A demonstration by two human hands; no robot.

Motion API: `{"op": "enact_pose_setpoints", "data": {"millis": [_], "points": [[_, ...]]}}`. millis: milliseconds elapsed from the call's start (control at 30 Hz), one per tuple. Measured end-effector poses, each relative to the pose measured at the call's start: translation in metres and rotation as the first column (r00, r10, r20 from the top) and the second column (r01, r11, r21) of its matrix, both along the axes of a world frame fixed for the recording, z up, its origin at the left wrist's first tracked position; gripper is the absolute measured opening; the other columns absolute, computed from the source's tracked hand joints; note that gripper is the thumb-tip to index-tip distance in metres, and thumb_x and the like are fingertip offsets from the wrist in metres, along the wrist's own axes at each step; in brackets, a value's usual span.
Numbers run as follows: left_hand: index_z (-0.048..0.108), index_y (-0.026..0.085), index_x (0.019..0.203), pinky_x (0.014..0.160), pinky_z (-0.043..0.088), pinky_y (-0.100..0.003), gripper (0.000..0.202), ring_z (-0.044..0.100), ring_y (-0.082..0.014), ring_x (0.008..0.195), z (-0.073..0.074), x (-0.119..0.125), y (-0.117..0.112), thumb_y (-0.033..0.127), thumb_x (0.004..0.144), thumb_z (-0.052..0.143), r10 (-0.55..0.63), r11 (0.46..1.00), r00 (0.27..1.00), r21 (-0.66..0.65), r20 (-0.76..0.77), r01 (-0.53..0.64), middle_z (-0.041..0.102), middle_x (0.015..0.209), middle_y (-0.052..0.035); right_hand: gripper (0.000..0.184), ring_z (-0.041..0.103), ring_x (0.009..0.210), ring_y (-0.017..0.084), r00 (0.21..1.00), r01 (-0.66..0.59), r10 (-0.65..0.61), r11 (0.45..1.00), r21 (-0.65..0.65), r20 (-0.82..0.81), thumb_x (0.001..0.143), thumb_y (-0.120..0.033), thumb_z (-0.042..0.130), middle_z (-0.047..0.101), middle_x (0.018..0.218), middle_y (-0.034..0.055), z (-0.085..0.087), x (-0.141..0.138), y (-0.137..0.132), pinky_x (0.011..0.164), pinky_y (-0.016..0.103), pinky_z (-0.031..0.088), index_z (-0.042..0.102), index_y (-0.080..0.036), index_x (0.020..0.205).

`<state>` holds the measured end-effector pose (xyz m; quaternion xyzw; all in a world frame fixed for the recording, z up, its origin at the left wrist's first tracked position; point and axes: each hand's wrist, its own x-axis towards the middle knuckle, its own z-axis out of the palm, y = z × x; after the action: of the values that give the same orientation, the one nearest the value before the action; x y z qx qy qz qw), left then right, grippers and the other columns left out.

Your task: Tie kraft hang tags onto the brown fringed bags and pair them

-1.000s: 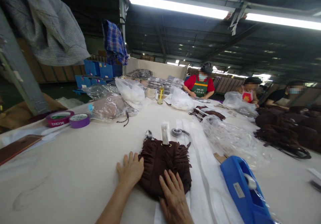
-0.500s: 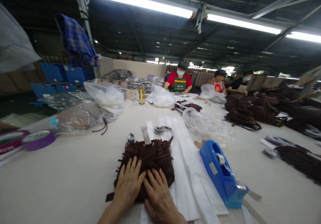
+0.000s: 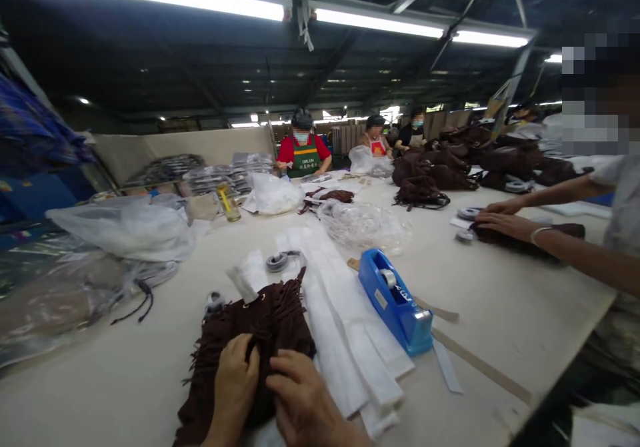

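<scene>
L hand (image 3: 233, 379) & R hand (image 3: 306, 393), flat ½ sec ago, now curl on brown fringed bag (image 3: 274, 323): pressing's become fingerwork; can't tell if either grip's clenched.

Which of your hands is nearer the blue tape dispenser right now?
Right. The right hand is at the brown fringed bag, left of the blue tape dispenser, with white strips between; the left hand is farther left, on the bag.

Bright tube lights (image 3: 380, 23) beneath a dark ceiling (image 3: 225, 67)
</scene>
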<state>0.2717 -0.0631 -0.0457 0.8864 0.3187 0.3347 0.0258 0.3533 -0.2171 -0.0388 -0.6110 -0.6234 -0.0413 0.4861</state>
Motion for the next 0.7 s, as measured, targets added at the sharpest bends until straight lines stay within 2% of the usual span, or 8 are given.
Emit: {"op": "enact_pose_setpoints", "data": {"millis": [33,100,200,300,367,467,600,700], "points": [[0.057,0.010,0.087,0.081,0.047,-0.037,0.037,0.057,-0.0235,0.086,0.000,-0.002,-0.001,0.034,0.082,0.030,-0.015,1.000,0.999,0.021,0.029,0.015,0.061,0.087,-0.0129,0.038,0.047,0.110,0.021,0.989,0.094,-0.092,0.995,0.018,-0.117,0.070,-0.008,0.044,0.056,0.111,0.0096,0.000,0.006,-0.005,0.098,0.037,0.036,0.054,-0.018,0.105],[0.055,0.012,0.089,0.080,0.047,-0.037,0.035,0.055,-0.0233,0.084,0.002,-0.007,-0.006,0.039,0.084,0.033,-0.059,0.995,0.993,0.091,0.101,0.050,0.059,0.085,-0.0111,0.045,0.049,0.104,0.021,0.916,0.225,-0.237,0.971,-0.074,-0.324,0.066,-0.002,0.040,0.055,0.108,0.0116,0.000,0.021,-0.010,0.092,0.038,0.040,0.051,-0.017,0.107],[0.051,0.013,0.098,0.078,0.046,-0.036,0.028,0.053,-0.0225,0.084,0.010,-0.011,-0.020,0.036,0.085,0.041,-0.194,0.953,0.964,0.269,0.182,0.141,0.055,0.088,-0.0103,0.045,0.053,0.091,0.022,0.842,0.183,-0.271,0.957,-0.225,-0.466,0.058,0.000,0.042,0.057,0.097,0.0087,-0.001,0.041,-0.007,0.084,0.038,0.043,0.053,-0.018,0.098],[0.050,0.015,0.106,0.078,0.045,-0.036,0.030,0.053,-0.0231,0.088,0.012,-0.012,-0.034,0.036,0.084,0.048,-0.377,0.847,0.926,0.417,0.031,0.331,0.052,0.096,-0.0115,0.041,0.053,0.076,0.019,0.811,0.134,-0.247,0.961,-0.242,-0.530,0.052,0.001,0.043,0.056,0.083,0.0034,-0.002,0.051,0.003,0.074,0.034,0.044,0.052,-0.019,0.087],[0.051,0.016,0.106,0.075,0.046,-0.035,0.031,0.054,-0.0227,0.086,0.008,-0.012,-0.040,0.037,0.083,0.050,-0.421,0.796,0.901,0.434,-0.103,0.422,0.052,0.097,-0.0114,0.038,0.049,0.070,0.016,0.778,0.114,-0.235,0.965,-0.238,-0.582,0.050,0.000,0.044,0.053,0.076,0.0000,-0.001,0.051,0.008,0.069,0.031,0.042,0.050,-0.019,0.083],[0.051,0.016,0.105,0.070,0.048,-0.031,0.024,0.057,-0.0196,0.078,-0.003,-0.013,-0.036,0.028,0.087,0.042,-0.382,0.810,0.909,0.412,-0.166,0.416,0.054,0.091,-0.0098,0.036,0.044,0.064,0.013,0.715,0.077,-0.205,0.973,-0.216,-0.668,0.050,-0.001,0.046,0.049,0.069,-0.0038,0.000,0.050,0.011,0.061,0.025,0.038,0.048,-0.020,0.081],[0.049,0.017,0.099,0.067,0.049,-0.024,0.019,0.061,-0.0165,0.073,-0.010,-0.020,-0.019,0.019,0.085,0.037,-0.407,0.826,0.907,0.379,-0.111,0.417,0.060,0.081,-0.0049,0.028,0.038,0.057,0.009,0.610,0.007,-0.144,0.984,-0.177,-0.779,0.051,-0.004,0.052,0.043,0.061,-0.0076,-0.001,0.051,0.013,0.051,0.020,0.031,0.044,-0.020,0.073],[0.049,0.022,0.093,0.057,0.047,-0.019,0.014,0.061,-0.0136,0.061,-0.002,-0.026,-0.015,0.027,0.080,0.047,-0.339,0.930,0.941,0.145,-0.015,0.337,0.061,0.074,0.0015,0.028,0.035,0.055,0.008,0.542,-0.057,-0.080,0.990,-0.131,-0.836,0.051,-0.007,0.057,0.039,0.059,-0.0089,-0.003,0.054,0.016,0.048,0.018,0.029,0.038,-0.020,0.068]]}}
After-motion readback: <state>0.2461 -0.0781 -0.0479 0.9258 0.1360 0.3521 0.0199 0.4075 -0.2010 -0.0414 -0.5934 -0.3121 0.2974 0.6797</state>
